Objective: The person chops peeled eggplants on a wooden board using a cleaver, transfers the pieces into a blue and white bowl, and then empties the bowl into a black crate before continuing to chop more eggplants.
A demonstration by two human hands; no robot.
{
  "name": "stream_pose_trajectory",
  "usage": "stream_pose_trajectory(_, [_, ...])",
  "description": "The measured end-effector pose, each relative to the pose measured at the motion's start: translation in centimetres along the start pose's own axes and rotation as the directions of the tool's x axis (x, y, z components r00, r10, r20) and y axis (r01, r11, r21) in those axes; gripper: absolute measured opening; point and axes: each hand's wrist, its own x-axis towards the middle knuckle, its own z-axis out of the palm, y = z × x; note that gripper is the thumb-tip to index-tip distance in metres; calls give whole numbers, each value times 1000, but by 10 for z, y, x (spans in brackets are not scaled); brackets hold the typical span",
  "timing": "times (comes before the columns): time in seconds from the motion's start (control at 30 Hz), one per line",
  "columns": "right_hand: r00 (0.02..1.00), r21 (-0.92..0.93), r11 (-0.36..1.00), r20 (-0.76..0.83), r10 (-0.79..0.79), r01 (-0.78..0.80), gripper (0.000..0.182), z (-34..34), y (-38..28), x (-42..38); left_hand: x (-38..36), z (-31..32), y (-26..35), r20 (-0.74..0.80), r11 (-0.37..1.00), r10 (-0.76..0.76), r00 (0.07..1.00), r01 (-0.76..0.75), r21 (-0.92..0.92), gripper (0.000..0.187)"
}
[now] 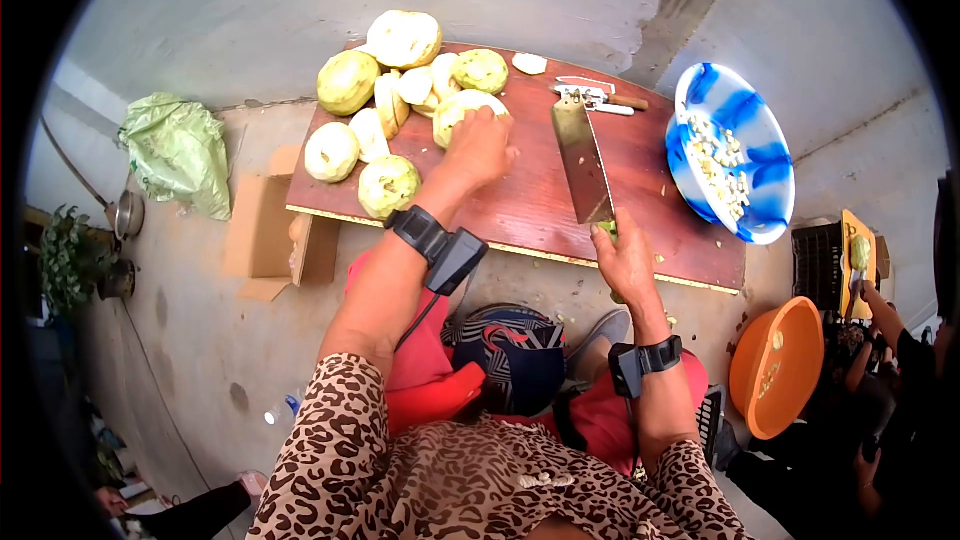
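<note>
My left hand has its fingers curled over a peeled, pale green round vegetable, which looks like kohlrabi, on the reddish-brown wooden table. My right hand is closed around the green handle of a cleaver. The cleaver's broad blade points away from me above the table's right half. Around my left hand lie more peeled vegetables, including one near the front edge and another farther back. Cut slices lean among them.
Right of the cleaver, a blue-and-white basin holds diced pieces. A peeler lies at the table's back. An orange basin stands on the floor, right. Left are a cardboard box and a green plastic bag. Other people work at far right.
</note>
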Motion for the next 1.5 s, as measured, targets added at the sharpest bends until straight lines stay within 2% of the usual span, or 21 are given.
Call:
stream_pose_trajectory(0.03, [1000,2,1000,2,-1,1,16,1,-2,2,2,-3,-11,-99,996,-64,993,58,-70,43])
stream_pose_trajectory(0.1, [1000,6,1000,3,-1,1,16,3,-2,5,6,-12,-34,-243,980,-193,951,175,-95,42])
stream_pose_trajectory(0.23, [1000,-8,1000,13,3,-3,16,2,-1,10,23,-10,-96,-368,879,-477,798,432,-203,46])
stream_pose_trajectory(0.3, [1000,-3,1000,12,-3,4,16,1,1,14,25,-11,-120,-297,857,-513,805,500,-126,45])
stream_pose_trajectory(0.33, [1000,7,1000,6,-10,10,16,2,4,16,25,-6,-126,-334,879,-469,817,468,-91,45])
stream_pose_trajectory(0.43, [1000,24,1000,-6,-18,18,16,2,11,22,39,-2,-138,-292,924,-383,876,367,-108,44])
stream_pose_trajectory(0.53, [1000,10,1000,-7,-11,11,16,1,11,28,47,-1,-136,-285,911,-408,867,409,-59,45])
stream_pose_trajectory(0.63, [1000,-11,1000,-9,-11,11,16,3,13,34,52,1,-134,-358,887,-461,812,437,-150,47])
stream_pose_trajectory(0.73, [1000,-12,1000,-13,-6,6,17,3,15,42,56,-12,-130,-422,771,-635,647,560,-302,47])
stream_pose_trajectory(0.87, [1000,-5,1000,-15,1,-1,17,4,14,53,52,-26,-137,-507,729,-628,590,675,-117,42])
stream_pose_trajectory(0.97, [1000,-8,1000,-25,-13,13,17,4,11,58,54,-24,-171,-215,708,-704,676,692,-142,43])
stream_pose_trajectory(1.0, [999,-9,1000,-28,-18,18,17,6,11,60,54,-24,-173,-216,748,-664,716,629,-213,43])
stream_pose_trajectory(1.1, [1000,-19,1000,-14,6,-6,17,10,12,67,48,-24,-168,-147,839,-526,838,482,-252,45])
stream_pose_trajectory(1.2, [1000,-10,1000,-6,-10,10,17,13,11,72,53,-12,-176,-283,813,-573,769,578,-72,47])
stream_pose_trajectory(1.3, [999,-31,999,-16,-35,35,16,15,11,73,53,-16,-163,-226,730,-683,695,634,-256,52])
stream_pose_trajectory(1.37, [1000,-22,999,-13,-28,28,16,15,9,74,56,7,-214,-168,749,-653,738,597,-287,53])
stream_pose_trajectory(1.5, [1000,-24,1000,4,3,-3,16,14,9,72,48,5,-225,-88,699,-629,772,512,-500,51])
